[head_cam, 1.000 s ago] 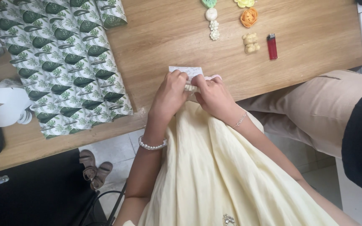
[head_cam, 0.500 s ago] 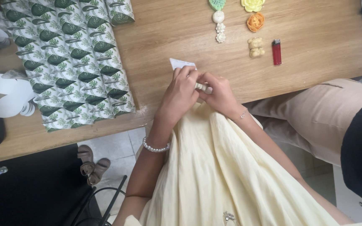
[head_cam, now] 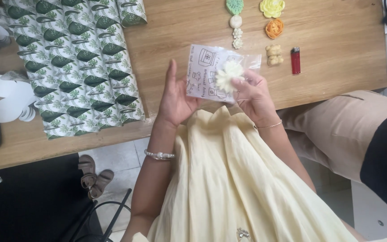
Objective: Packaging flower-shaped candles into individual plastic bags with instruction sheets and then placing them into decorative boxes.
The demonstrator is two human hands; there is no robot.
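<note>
Lap: pale yellow dress (head_cam: 247, 188) filling the lower middle of the frame, pleats running up to the table edge.
Left wrist: pearl bracelet (head_cam: 160, 155) at lower centre-left.
Right wrist: thin gold bracelet (head_cam: 269, 126) just right of centre.
Left hand (head_cam: 175, 98): centre of the frame, palm open, fingers stretched upward, thumb side touching the lower left edge of the bag; loose, not clenched.
Right hand (head_cam: 252, 95): just right of centre, fingers closed around the white flower and pinching it against the bag.
Flower (head_cam: 229, 75): white, many-petalled, held at the centre of the frame, lying on the front of the bag.
Bag (head_cam: 207, 71): small clear plastic pouch with a printed card inside, held above the table edge between both hands, tilted slightly.
Table (head_cam: 180, 31): wooden top across the upper half of the frame.
Wrapping paper (head_cam: 81, 62): sheets with green leaf print, overlapped, covering the upper left.
Lighter (head_cam: 295, 60): red, upper right, lying flat, just right of a small beige figure (head_cam: 273, 54).
Upper row: orange flower (head_cam: 274, 28) under a yellow flower (head_cam: 272, 7); to their left a green leaf shape (head_cam: 234, 6) above small white pieces (head_cam: 236, 31).
Right edge: another person's leg in beige trousers (head_cam: 341, 130), beside a black sleeve (head_cam: 386, 166).
Lower left: brown sandals (head_cam: 92, 175) on the tiled floor.
</note>
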